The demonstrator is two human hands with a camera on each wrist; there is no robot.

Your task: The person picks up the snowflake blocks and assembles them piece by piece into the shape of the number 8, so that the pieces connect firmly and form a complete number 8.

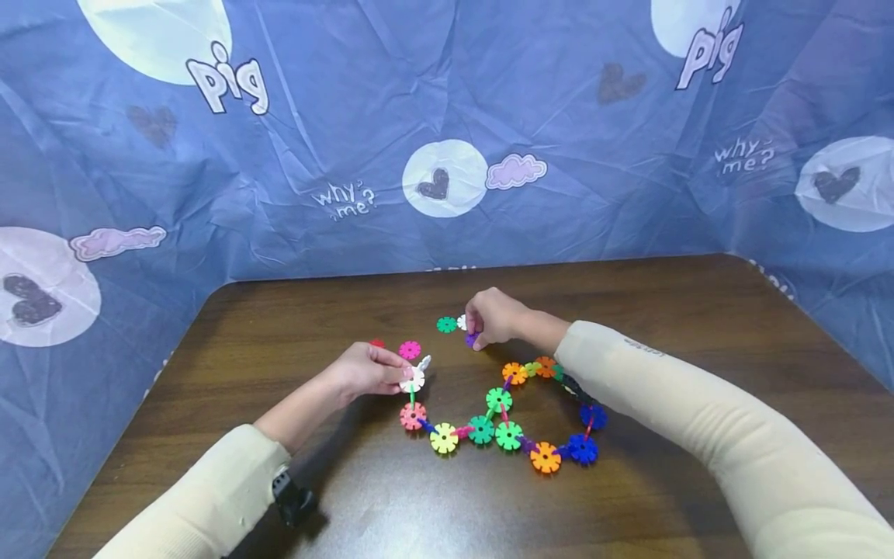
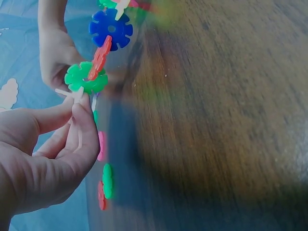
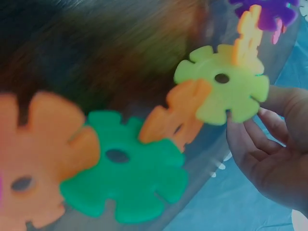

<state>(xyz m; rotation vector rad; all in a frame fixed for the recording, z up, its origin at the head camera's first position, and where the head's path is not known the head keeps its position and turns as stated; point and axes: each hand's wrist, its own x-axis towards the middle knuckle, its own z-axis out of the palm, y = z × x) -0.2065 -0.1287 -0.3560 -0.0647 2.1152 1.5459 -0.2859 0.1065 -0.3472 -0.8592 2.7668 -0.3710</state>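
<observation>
My left hand (image 1: 369, 369) pinches a white notched disc (image 1: 414, 380) at the left end of a chain of colourful snowflake discs. Another white disc (image 1: 424, 362) stands edge-on from it. From there the chain runs through a salmon disc (image 1: 413, 417) and a yellow disc (image 1: 443, 439) to a ring on the right, under my right forearm. Farther back, my right hand (image 1: 497, 314) has thumb and finger on a purple disc (image 1: 472, 340). In the right wrist view, a lime disc (image 3: 221, 84) of the chain overlaps that hand, and its fingertips are hidden.
Loose discs lie toward the back of the brown table (image 1: 314, 310): a green one (image 1: 446, 324), a white one (image 1: 461, 322), a pink one (image 1: 410, 350) and a red one (image 1: 377, 343). A blue printed cloth (image 1: 391, 93) hangs behind the table.
</observation>
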